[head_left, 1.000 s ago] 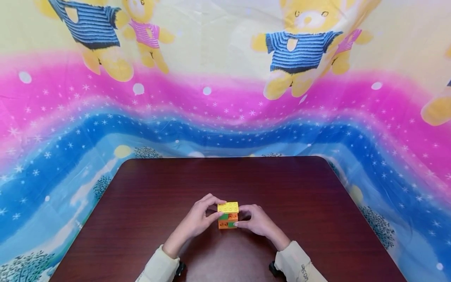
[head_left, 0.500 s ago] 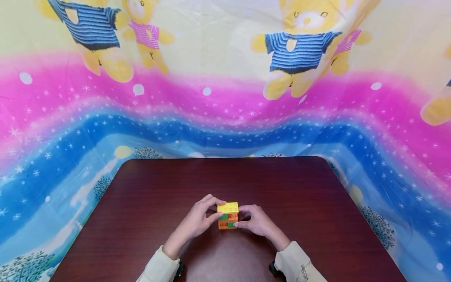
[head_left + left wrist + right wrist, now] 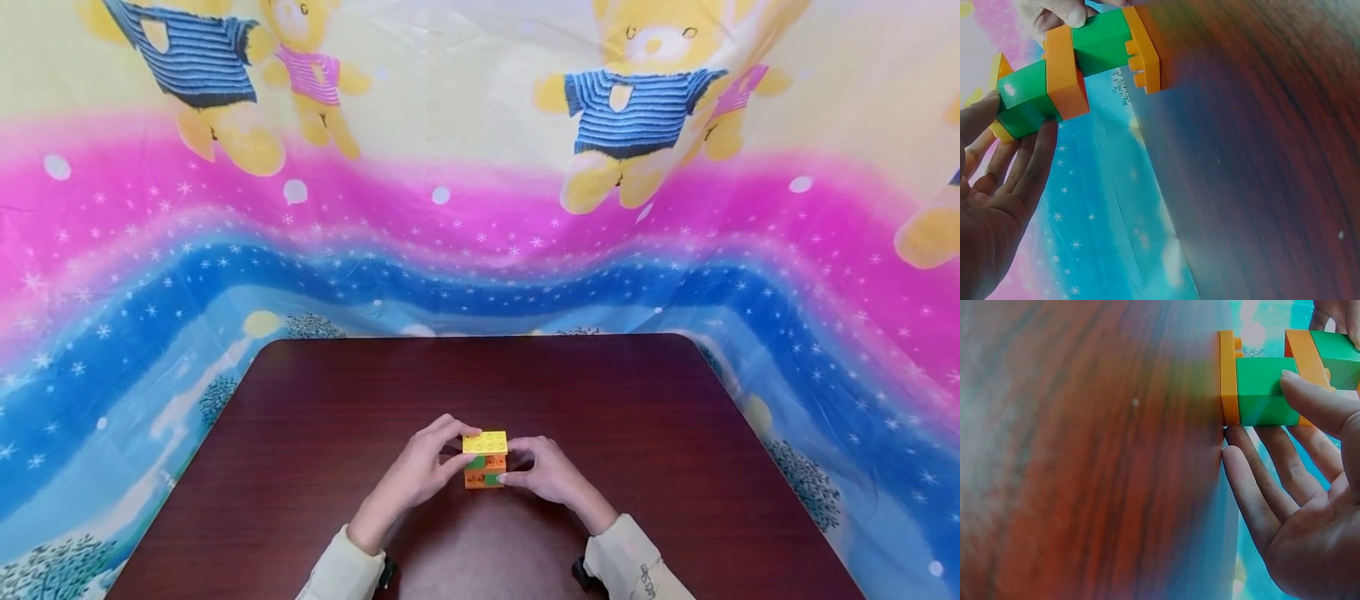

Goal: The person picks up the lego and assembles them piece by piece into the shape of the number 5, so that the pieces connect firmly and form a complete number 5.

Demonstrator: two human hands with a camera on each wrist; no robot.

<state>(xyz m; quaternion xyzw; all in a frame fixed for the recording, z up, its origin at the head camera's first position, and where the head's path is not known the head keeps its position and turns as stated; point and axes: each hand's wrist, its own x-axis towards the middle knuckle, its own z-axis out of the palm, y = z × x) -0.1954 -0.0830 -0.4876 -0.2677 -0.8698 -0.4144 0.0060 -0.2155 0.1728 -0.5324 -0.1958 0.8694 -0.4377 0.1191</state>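
Note:
A stack of toy building blocks stands on the table between both hands. Its base is an orange plate (image 3: 1229, 378) with studs. Above that come a green block (image 3: 1265, 403) on the right side, a second orange plate (image 3: 1063, 75), another green block (image 3: 1022, 103) on the left side, and a yellow plate (image 3: 486, 442) on top. My left hand (image 3: 424, 465) holds the upper green block between thumb and fingers, close to the yellow plate. From the right, my right hand (image 3: 549, 472) pinches the lower green block, thumb in front and fingers behind.
The dark reddish-brown wooden table (image 3: 337, 392) has rounded far corners. Behind and beside it hangs a cloth (image 3: 480, 292) printed with bears and snowflakes. Light sleeves (image 3: 347, 567) cover the forearms, with a dark band at each wrist.

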